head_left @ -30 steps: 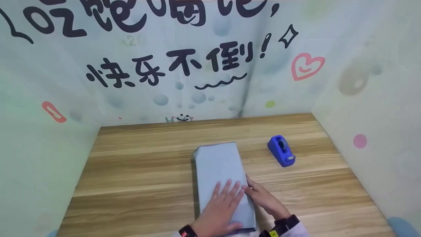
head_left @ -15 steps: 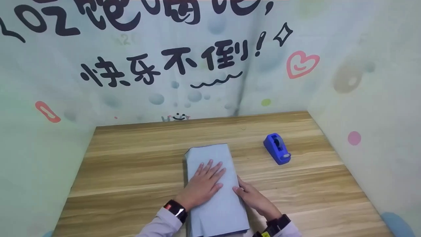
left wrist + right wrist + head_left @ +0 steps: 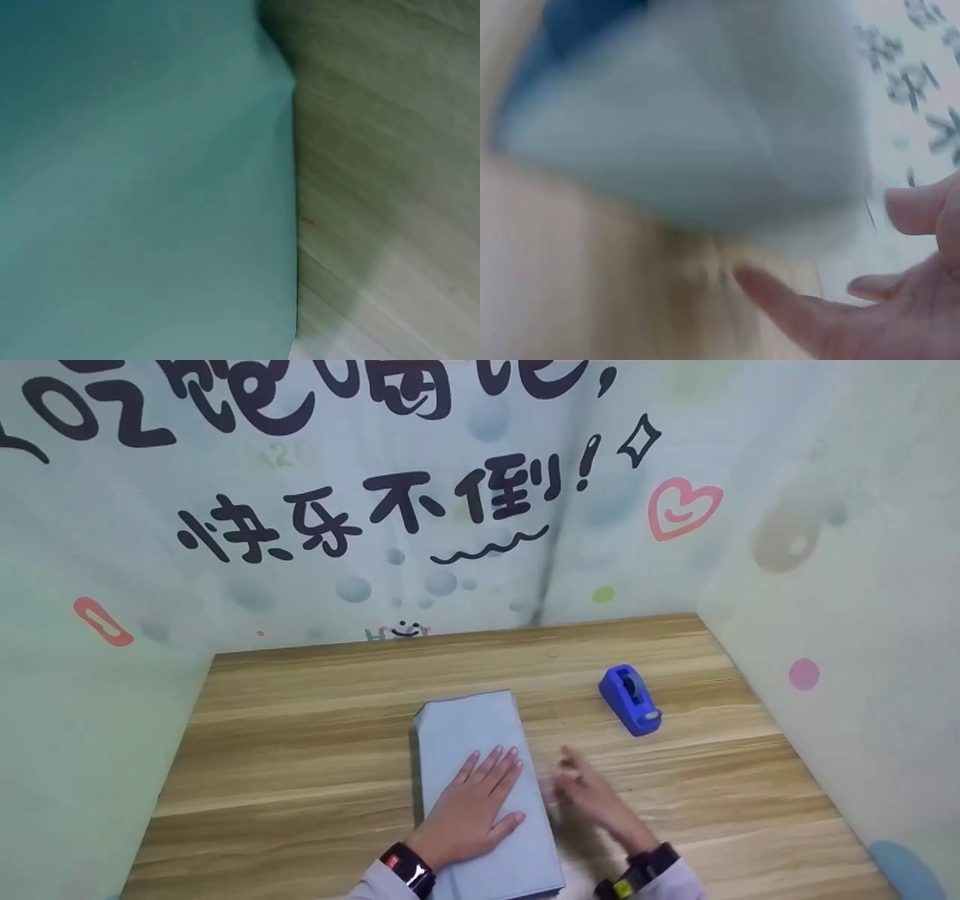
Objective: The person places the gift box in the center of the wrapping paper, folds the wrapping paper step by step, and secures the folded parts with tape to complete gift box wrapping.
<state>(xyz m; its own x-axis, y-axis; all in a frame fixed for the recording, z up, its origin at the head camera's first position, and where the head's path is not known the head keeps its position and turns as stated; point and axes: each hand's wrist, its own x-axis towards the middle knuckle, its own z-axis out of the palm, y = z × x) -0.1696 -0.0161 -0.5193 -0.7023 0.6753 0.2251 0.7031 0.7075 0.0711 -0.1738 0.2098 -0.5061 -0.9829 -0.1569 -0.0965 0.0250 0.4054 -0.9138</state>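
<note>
Item: parcel, wrapped in pale blue paper, long and flat, lying lengthwise at the middle of the wooden tabletop.

Handling, as I judged it: paper smooth and likely slippery, easily creased; contents seemed stiff, since the top lay flat under my palm. Weight unknown. Best taken by the long edges, or held down flat from above.

Left hand: fingers straight and spread, palm pressed flat on the near half of the parcel. My grip closed on nothing.

Right hand: blurred, fingers loose and parted, empty, just beside the parcel's right edge and apart from it, above the tabletop.

Also present: blue tape dispenser, farther back on the right, well apart from both hands.
</note>
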